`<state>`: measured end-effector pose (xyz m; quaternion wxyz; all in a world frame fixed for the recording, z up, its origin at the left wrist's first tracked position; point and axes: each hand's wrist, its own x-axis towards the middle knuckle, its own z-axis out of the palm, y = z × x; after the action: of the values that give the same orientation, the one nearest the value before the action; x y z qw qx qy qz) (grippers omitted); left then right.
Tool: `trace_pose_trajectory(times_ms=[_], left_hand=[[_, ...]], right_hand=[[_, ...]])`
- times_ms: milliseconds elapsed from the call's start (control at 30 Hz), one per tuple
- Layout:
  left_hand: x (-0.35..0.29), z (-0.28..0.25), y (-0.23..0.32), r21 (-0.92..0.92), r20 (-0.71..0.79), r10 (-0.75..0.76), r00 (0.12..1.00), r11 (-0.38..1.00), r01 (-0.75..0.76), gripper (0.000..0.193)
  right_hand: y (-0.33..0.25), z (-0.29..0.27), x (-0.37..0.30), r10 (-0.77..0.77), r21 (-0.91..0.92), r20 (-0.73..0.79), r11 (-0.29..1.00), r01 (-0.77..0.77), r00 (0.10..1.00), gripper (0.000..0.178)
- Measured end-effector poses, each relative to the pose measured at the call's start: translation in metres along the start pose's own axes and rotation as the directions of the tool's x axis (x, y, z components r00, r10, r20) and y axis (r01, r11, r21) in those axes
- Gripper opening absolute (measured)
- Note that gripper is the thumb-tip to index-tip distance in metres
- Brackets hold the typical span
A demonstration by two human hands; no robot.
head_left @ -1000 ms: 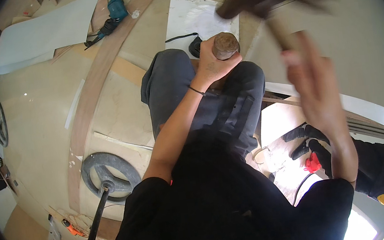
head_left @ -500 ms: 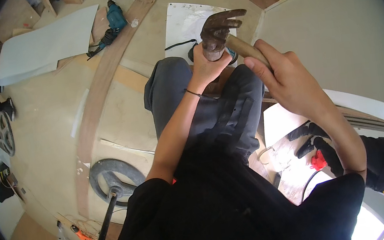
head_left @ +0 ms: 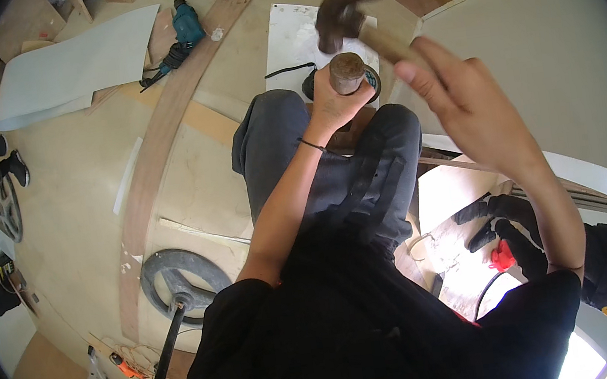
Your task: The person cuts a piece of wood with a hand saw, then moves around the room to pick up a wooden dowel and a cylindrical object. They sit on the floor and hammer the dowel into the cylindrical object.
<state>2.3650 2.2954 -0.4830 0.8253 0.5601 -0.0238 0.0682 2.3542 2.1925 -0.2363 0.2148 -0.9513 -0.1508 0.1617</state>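
Nearest to us, our dark-clothed torso fills the lower middle, and our grey-trousered knees (head_left: 331,163) rise just beyond it. Our left hand (head_left: 335,106) is wrapped tight around a round wooden-handled tool (head_left: 347,72), held upright just past the knees, its flat brown butt end facing up. Our right hand (head_left: 464,109) is closed around the wooden handle of a hammer (head_left: 343,18), fingers (head_left: 429,72) curled about the shaft; the blurred dark head sits just above the butt end, and we cannot tell whether they touch.

To the left of our legs the pale floor (head_left: 76,187) lies fairly open, crossed by a long curved wooden strip (head_left: 161,139) running up from the lower left edge. A dark wheel-shaped stand (head_left: 178,277) sits near its lower end. On our right a pale curved panel (head_left: 545,61) closes that side in.

Farther off, a white sheet (head_left: 293,39) lies beyond the tool, a teal power drill (head_left: 185,26) lies beside the strip's far end, and a large pale sheet (head_left: 69,67) lies left of it.
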Motion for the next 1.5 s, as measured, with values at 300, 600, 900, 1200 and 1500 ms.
trace_pose_trajectory(times_ms=[300,600,900,1200,1500], left_hand=[[-0.003,0.006,-0.002,-0.027,0.014,0.005,1.000,1.000,-0.005,0.017],[-0.005,0.003,0.002,0.077,0.010,-0.042,0.999,0.996,0.041,0.017],[-0.002,0.001,0.005,0.136,0.040,-0.036,0.999,0.990,0.030,0.024],[-0.004,0.005,0.004,0.102,0.077,0.000,0.997,0.995,-0.008,0.019],[-0.003,0.004,-0.003,0.002,0.022,0.035,0.999,0.999,-0.035,0.015]], right_hand=[[-0.011,0.004,0.004,0.131,-0.047,0.070,0.991,-0.128,0.989,0.046],[0.009,-0.007,-0.012,-0.111,0.158,-0.273,0.975,0.158,0.956,0.042],[-0.032,-0.025,-0.012,0.135,0.228,-0.413,0.973,-0.042,0.901,0.045],[0.001,-0.011,-0.024,0.200,0.264,-0.100,0.950,-0.167,0.975,0.044],[0.045,0.040,-0.032,-0.064,-0.075,-0.180,0.996,0.051,0.982,0.036]])
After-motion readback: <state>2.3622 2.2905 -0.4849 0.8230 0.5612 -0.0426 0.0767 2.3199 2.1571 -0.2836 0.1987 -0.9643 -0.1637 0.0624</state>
